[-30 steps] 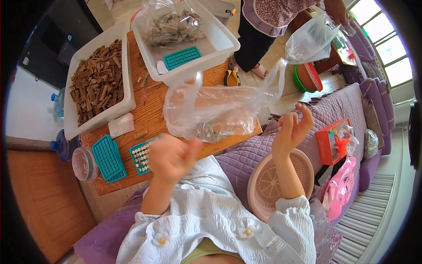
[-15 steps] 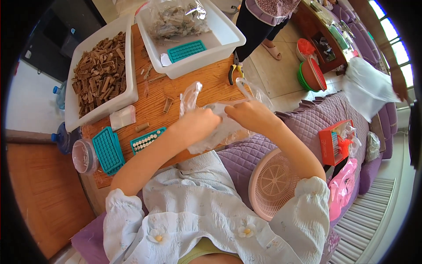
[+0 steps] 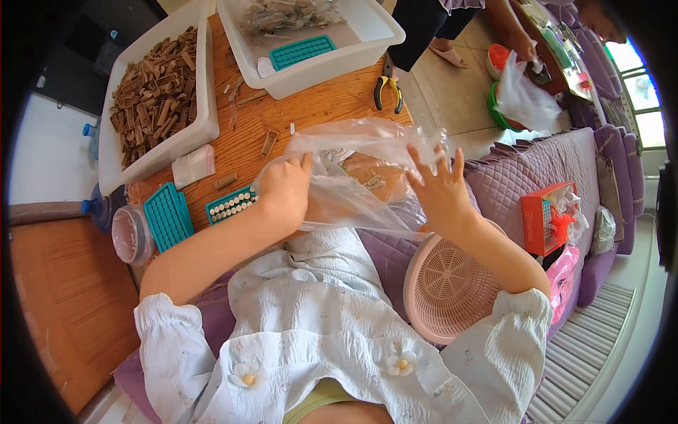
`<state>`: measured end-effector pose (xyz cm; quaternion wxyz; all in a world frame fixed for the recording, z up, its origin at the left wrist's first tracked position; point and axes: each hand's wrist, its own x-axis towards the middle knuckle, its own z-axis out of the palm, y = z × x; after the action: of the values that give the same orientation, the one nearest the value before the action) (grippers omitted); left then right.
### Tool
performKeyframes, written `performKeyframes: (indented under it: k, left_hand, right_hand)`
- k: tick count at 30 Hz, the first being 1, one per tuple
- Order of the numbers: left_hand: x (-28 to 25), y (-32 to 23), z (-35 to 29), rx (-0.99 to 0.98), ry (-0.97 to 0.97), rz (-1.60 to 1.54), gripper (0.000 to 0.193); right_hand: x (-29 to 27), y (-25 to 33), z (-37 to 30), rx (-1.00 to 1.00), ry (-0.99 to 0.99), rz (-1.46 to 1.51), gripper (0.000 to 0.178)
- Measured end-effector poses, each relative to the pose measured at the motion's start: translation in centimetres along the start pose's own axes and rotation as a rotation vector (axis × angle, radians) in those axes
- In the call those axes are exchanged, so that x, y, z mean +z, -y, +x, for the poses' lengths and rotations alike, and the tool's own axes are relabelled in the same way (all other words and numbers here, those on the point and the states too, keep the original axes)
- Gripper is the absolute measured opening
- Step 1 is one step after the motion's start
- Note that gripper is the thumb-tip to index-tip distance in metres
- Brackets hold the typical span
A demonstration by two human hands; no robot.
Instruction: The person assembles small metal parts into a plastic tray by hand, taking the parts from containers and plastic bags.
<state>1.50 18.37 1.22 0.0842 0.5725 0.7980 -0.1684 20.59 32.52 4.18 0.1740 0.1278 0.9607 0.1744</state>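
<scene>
"What stands leftmost on that wooden table (image 3: 244, 147)?"

"A white tub (image 3: 205, 113) heaped with brown pieces, at the table's far left. On its near left side lies a teal tray (image 3: 169, 218), then a second tray (image 3: 242, 195) set with small white rounds."

"And the left hand (image 3: 284, 191)?"

"It's above the table's near side, fingers curled in, gripping the left edge of a clear plastic bag (image 3: 335, 194). The thumb is hidden from me."

"How does the bag lie?"

"It's over the table's near right part, partly past the edge. Its long axis runs left to right, hand to hand. The film is so see-through and crumpled that I can't tell which way the mouth points."

"The right hand (image 3: 445, 191)?"

"Just beyond the table's right end, wide open, fingers fanned apart at the bag's right side. Whether the thumb pinches any film, I can't tell."

"Anything further over?"

"A pink basket (image 3: 441, 286), off the table's near right side."
</scene>
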Motion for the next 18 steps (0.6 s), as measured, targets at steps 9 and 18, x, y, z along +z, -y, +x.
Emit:
performKeyframes:
  k: [9,18]
  left_hand:
    - [-3.7,2.1,-1.2,0.345,-0.203,-0.326,0.023]
    - [2.4,-2.0,0.4,0.016,-0.180,-0.473,0.019]
  right_hand:
    - [-1.4,3.8,-1.2,0.145,-0.295,-0.113,0.044]
    - [1.5,5.6,7.8,-0.099,-0.191,0.369,0.024]
